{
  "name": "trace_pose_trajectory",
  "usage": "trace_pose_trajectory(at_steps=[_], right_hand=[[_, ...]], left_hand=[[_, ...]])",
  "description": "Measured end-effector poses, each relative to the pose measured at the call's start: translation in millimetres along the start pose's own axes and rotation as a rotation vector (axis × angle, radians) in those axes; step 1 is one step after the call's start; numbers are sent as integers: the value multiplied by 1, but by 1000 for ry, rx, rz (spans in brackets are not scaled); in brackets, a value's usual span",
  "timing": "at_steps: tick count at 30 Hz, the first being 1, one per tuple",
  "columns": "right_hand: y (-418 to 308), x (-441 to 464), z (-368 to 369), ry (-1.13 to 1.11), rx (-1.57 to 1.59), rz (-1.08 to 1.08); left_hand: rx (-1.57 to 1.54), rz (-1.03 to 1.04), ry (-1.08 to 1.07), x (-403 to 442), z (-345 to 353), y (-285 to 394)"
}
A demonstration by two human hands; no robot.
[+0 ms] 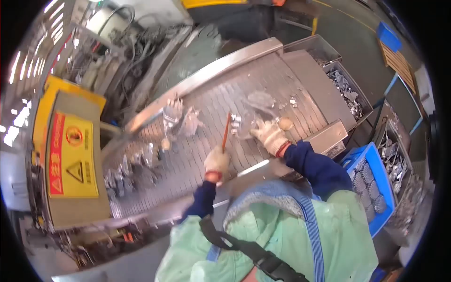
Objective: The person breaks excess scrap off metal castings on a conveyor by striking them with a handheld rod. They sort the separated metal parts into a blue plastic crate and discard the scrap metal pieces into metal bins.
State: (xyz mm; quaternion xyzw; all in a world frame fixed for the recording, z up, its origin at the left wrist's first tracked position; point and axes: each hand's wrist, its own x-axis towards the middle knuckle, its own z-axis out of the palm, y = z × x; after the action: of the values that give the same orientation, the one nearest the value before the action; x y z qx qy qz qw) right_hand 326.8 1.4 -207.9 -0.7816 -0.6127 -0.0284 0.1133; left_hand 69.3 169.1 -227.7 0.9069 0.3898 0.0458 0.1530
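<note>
My left hand point(216, 162), in a pale work glove with a red cuff, is closed around a thin reddish-brown rod point(226, 132). The rod points up and away over the slatted metal conveyor point(211, 155). My right hand point(271, 137), gloved the same way, grips a shiny metal casting point(243, 128) lying on the slats; its fingertips are partly blurred. A round tan piece point(285, 123) sits just right of that hand. Another shiny casting point(260, 99) lies farther up the belt. To the left is a group of shiny castings point(181, 120).
More metal parts point(129, 174) crowd the conveyor's left end beside a yellow warning sign point(73, 157). Metal bins of scrap point(345, 91) stand at the right end. A blue crate point(383, 188) of round grey parts is by my right elbow. A raised metal rail point(206, 80) borders the far side.
</note>
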Motion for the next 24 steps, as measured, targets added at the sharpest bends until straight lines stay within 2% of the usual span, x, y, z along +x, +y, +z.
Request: trace_pose_trajectory(at_steps=[1,4,5,8,9,10,12,13,15,18,22,24], right_hand=[[6,-2,5,147,-12,-31],[-4,-5,-18,-16,16,57],[0,-5,-3,-39,80,70],[1,-6,2,-15,49,54],[-1,-7,-7,-5,41,37],[-4,-8,-11,-29,25,16],[1,-7,-22,-45,-24,25],[4,-8,-13,-57,-39,31],[-5,-18,-7,-35,66,82],[15,-13,2,91,25,30],[36,-17,-34,164,219,72],[41,-23,-72,116,502,307]], left_hand=[[-14,41,15,26,4,-7],[-312,-130,54,11,-102,64],[-299,-56,289,5,-109,76],[-248,67,401,2,-61,62],[-87,197,113,20,-15,18],[-68,-11,-326,21,-38,34],[-106,-37,-134,19,-32,23],[-258,-120,-114,33,-35,27],[-558,-375,-112,0,-74,49],[-630,-345,-15,-6,-62,35],[-369,-225,91,-9,-14,-28],[-294,-259,104,-23,-29,-17]])
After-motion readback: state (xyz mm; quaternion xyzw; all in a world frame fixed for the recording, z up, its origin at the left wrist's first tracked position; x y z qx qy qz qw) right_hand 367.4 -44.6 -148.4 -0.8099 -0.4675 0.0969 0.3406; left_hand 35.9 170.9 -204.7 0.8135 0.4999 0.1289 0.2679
